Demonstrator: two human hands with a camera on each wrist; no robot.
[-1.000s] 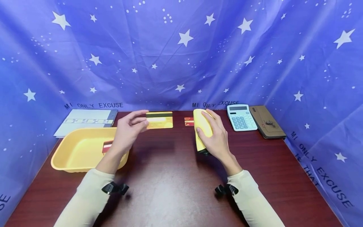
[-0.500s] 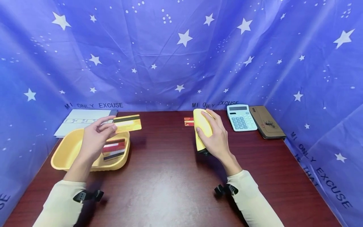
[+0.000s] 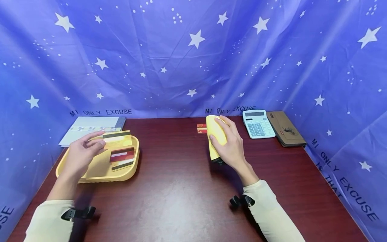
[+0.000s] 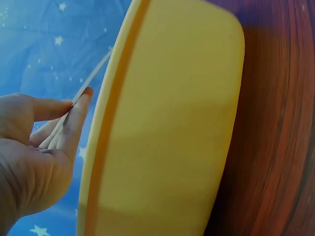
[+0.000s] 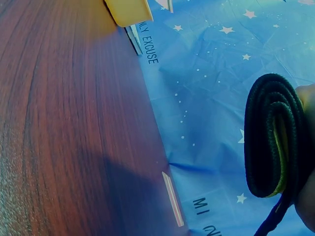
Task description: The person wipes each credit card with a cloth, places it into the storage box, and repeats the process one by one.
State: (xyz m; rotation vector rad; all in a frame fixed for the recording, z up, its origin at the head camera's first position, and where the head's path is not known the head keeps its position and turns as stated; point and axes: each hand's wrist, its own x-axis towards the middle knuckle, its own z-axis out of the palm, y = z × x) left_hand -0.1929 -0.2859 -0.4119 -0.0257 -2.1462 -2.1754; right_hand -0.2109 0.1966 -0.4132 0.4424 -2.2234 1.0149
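Over the yellow plastic basin (image 3: 133, 173), my left hand (image 3: 80, 153) pinches a yellow bank card (image 3: 122, 140) with a black stripe between thumb and fingers. The left wrist view shows this card edge-on, close to the basin's rim. Inside the basin lie a red card (image 3: 121, 155) and a gold card (image 3: 122, 165) with a dark stripe. My right hand (image 3: 232, 146) grips a rolled-up yellow cloth (image 3: 216, 137) with a black side, raised over the table; the right wrist view shows its black layers (image 5: 270, 137) end-on. Left of the roll, a red-and-gold card (image 3: 201, 129) lies on the table.
A pale calculator (image 3: 258, 124) and a brown wallet (image 3: 285, 129) lie at the back right. A white notebook-like item (image 3: 90, 124) is behind the basin. A blue star-printed curtain (image 3: 169, 67) encloses the dark red table (image 3: 178, 188) at the back and sides.
My left hand has carried the yellow card leftwards from the middle back of the table to over the basin, baring the cards inside. The right hand and its roll have hardly moved.
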